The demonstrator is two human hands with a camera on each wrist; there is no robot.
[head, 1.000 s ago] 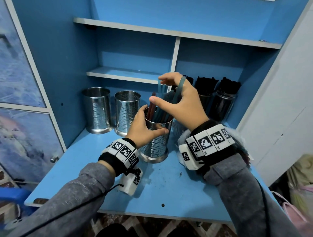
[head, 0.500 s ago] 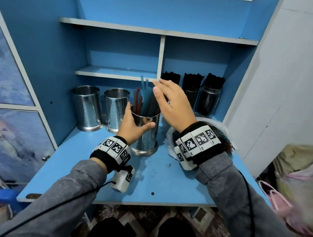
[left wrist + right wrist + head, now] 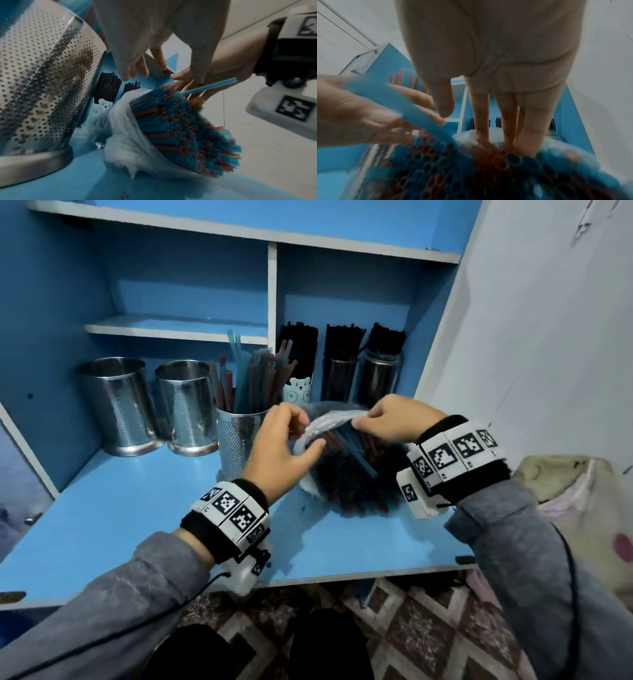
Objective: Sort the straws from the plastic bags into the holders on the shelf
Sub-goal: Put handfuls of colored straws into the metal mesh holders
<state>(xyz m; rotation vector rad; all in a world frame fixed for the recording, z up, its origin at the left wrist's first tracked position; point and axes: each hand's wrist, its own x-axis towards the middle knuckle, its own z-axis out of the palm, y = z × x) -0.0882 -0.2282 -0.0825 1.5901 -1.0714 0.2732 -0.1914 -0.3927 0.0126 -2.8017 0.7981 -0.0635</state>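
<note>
Blue shelf (image 3: 144,508), silver perforated holders (image 3: 118,405) — blue and red straws (image 3: 185,129).

Looks like room in home, used as small work corner. Blue wooden shelf (image 3: 178,328) built against white wall (image 3: 548,337). Patterned rug (image 3: 428,628) on floor below. Soft blanket with pink spots (image 3: 589,525) at right. Shiny metal cups (image 3: 120,402) and jars of black straws (image 3: 342,350) stand on shelf.

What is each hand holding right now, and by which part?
Both hold the plastic bag of straws by the rim of its mouth: left hand pinches the near-left edge, right hand the far-right edge.
</note>
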